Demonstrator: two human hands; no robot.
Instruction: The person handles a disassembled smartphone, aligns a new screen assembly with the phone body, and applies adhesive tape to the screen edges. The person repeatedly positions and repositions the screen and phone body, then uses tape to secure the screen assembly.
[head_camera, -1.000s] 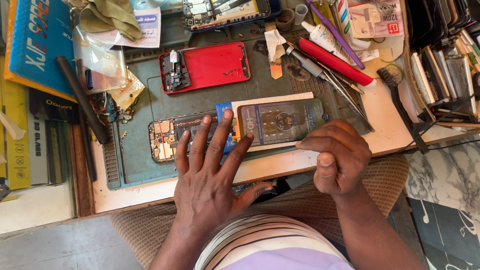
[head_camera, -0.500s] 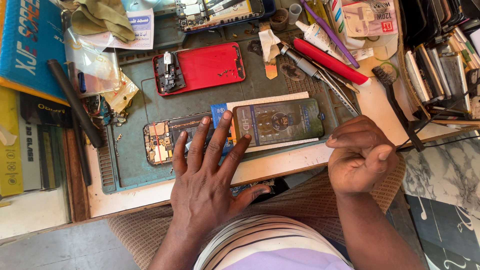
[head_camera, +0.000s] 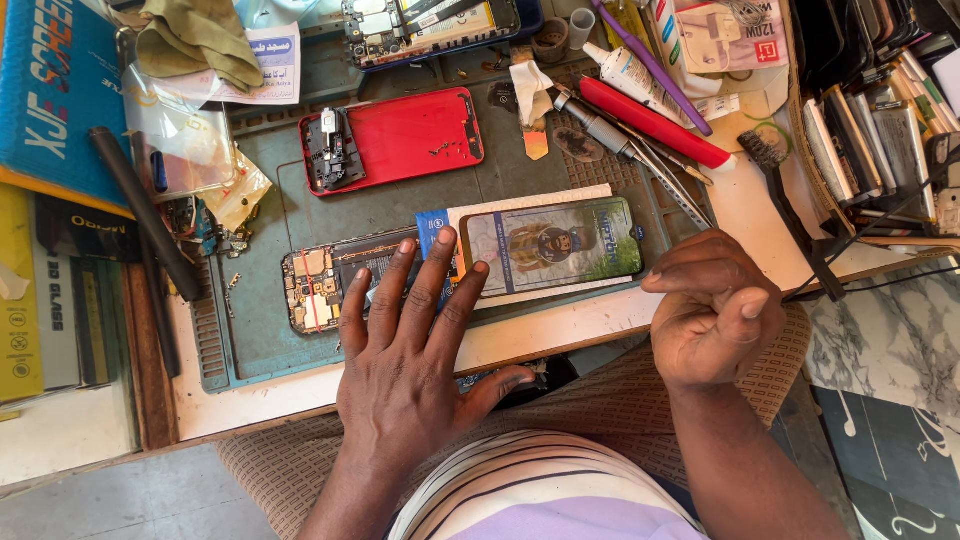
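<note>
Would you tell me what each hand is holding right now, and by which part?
Nothing is gripped. The left hand lies flat, fingers spread, on the opened phone; the right hand is curled loosely above the table edge.

Red phone shell (head_camera: 400, 138), brush (head_camera: 790, 205), olive cloth (head_camera: 198, 40).

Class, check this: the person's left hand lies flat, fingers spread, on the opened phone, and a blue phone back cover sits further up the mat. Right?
Not quite. The head view shows the back cover is red, not blue. The left hand does lie flat, fingers spread, on the opened phone.
</note>
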